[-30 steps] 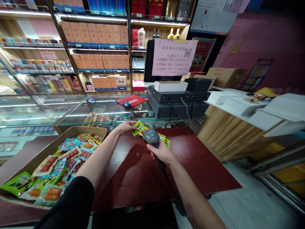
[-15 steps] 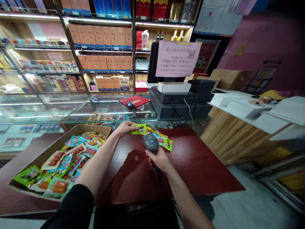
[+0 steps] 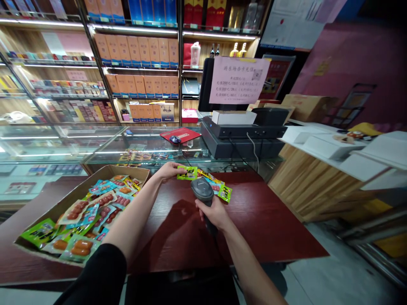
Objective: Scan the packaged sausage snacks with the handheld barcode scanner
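Pinching a green packet point(image 3: 188, 173) by its left end, the left hand point(image 3: 170, 170) has it spread nearly level, where a second ago it was tilted and more slanted. Whether it rests on the table point(image 3: 263, 228) or is slightly raised, I cannot tell. The right hand point(image 3: 218, 212) is wrapped round the handle of a dark scanner point(image 3: 202, 189), its head just on the near side of the green packet; whether the two touch is unclear. The blue light seen on top of the scanner in the earlier views no longer shows, which may mean that its signal has ended.

Just beyond the scanner and to its right, a few loose packets point(image 3: 225, 193) lie on the dark red tabletop, partly hidden by the scanner. At the left, a cardboard box point(image 3: 140, 173) holds many sausage packets point(image 3: 74, 212) in mixed colours, heaped loosely.

At the far side of the table stands a glass counter point(image 3: 104, 156) with a red mouse pad point(image 3: 187, 134) and a mouse point(image 3: 174, 139) on top. To the right of these, a pink sign point(image 3: 238, 80) covers much of a monitor point(image 3: 206, 84), above stacked black equipment point(image 3: 241, 148). Lit shelves of boxed goods rise behind.
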Demonstrator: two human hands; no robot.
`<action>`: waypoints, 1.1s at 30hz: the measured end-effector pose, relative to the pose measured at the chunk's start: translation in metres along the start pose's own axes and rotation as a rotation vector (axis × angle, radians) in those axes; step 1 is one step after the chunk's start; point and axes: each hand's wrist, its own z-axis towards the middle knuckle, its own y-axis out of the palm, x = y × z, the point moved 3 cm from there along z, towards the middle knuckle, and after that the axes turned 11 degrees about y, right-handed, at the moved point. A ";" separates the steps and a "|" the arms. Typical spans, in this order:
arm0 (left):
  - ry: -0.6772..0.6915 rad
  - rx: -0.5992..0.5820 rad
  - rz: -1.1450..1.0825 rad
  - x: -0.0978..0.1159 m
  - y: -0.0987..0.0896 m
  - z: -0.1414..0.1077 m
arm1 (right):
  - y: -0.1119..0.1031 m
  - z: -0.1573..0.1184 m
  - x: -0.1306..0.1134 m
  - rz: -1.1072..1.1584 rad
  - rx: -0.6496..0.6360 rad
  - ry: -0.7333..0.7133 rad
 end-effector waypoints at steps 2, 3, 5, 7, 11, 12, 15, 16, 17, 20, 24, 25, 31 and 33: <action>0.023 0.017 0.020 0.002 -0.003 -0.004 | 0.001 -0.003 -0.003 0.005 -0.008 0.007; 0.031 0.029 0.033 0.003 -0.006 -0.007 | 0.003 -0.005 -0.006 0.005 -0.016 0.003; 0.048 0.063 0.074 0.009 -0.018 -0.017 | 0.008 -0.007 -0.011 -0.006 -0.041 -0.015; 0.076 0.132 0.149 0.017 -0.039 -0.034 | 0.018 -0.006 -0.016 -0.022 -0.078 -0.021; 0.113 0.337 0.300 0.042 -0.100 -0.088 | 0.052 -0.002 -0.027 -0.037 -0.191 -0.001; 0.108 0.381 0.313 0.048 -0.116 -0.104 | 0.062 -0.002 -0.029 -0.041 -0.222 0.001; 0.097 0.474 0.293 0.061 -0.158 -0.149 | 0.091 -0.002 -0.037 -0.076 -0.289 -0.020; 0.098 0.498 0.282 0.064 -0.169 -0.162 | 0.100 -0.002 -0.039 -0.089 -0.302 -0.030; 0.105 0.521 0.273 0.066 -0.179 -0.172 | 0.109 -0.003 -0.040 -0.100 -0.314 -0.037; 0.120 0.549 0.262 0.068 -0.195 -0.190 | 0.128 -0.005 -0.044 -0.125 -0.352 -0.048; 0.121 0.481 0.258 0.065 -0.180 -0.185 | 0.133 -0.008 -0.046 -0.134 -0.349 -0.050; 0.118 0.454 0.253 0.062 -0.170 -0.179 | 0.130 -0.008 -0.046 -0.127 -0.336 -0.045; 0.083 0.210 0.135 0.028 -0.080 -0.117 | 0.080 -0.002 -0.038 -0.072 -0.232 -0.008; 0.062 0.128 0.097 0.010 -0.049 -0.093 | 0.057 -0.001 -0.031 -0.038 -0.175 -0.006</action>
